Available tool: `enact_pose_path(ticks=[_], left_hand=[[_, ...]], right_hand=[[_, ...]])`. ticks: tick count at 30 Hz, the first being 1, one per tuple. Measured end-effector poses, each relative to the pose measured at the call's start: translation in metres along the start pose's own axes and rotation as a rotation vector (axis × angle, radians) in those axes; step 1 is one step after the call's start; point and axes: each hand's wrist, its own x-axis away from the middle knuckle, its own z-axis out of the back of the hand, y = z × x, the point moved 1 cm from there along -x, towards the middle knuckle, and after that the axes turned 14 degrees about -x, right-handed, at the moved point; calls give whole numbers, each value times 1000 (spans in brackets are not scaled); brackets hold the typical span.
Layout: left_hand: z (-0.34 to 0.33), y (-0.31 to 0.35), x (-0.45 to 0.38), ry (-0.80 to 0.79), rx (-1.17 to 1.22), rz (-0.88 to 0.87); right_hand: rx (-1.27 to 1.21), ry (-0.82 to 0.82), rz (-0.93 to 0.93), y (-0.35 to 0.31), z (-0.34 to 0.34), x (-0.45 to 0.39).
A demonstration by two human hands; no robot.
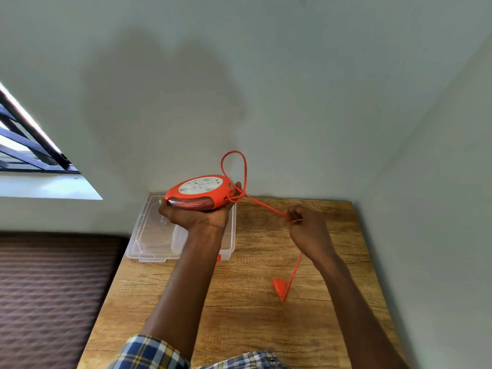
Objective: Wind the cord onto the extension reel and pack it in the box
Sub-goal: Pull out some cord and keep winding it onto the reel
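Observation:
My left hand (195, 215) holds the orange extension reel (199, 193) from below, flat, with its white socket face up, above the clear plastic box (149, 235). An orange cord (266, 206) leaves the reel's right side, loops up against the wall, then runs down to my right hand (306, 225), which pinches it in a closed fist. Below that hand the cord hangs down to the orange plug (279, 286) resting on the wooden table (253, 328). Wound cord shows in the reel's side slot.
The box stands open at the table's back left corner, against the grey wall. A brown patterned surface (53, 288) lies left of the table, and a barred window (26, 145) is at the far left. Another wall closes the right side.

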Motion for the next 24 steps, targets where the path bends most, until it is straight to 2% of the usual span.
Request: enact_pose_path(ticks=[2,4,8,11,13,16,18,20,22,24], left_hand=[[-3,-6,-1,3,-38,-23],[-5,-13,0,1,-66,-42],[-5,-26,5,2,-119,-81],[-6,-23,7,-17,-110,-31],[-5,-16,4,-10,-84,-11],[-3,-10,2,13,-36,-17],[-2,-12,3,16,-47,-20],[-3,-17,3,3,-70,-16],[-6,-21,5,3,-78,-8],[-9,-25,6,-6,-95,-14]], right_hand=[[-222,-183,-22,-11,-11,2],[-362,-263,35,-22,-31,7],[-310,-102,164,-31,-54,12],[-219,-93,232,-23,-38,1],[-116,-54,225,-13,-20,-7],[-27,96,140,5,4,-14],[46,109,132,8,13,-17],[80,-14,167,1,12,-18],[-54,-207,164,-10,-2,-11],[-196,-272,197,-18,-21,-4]])
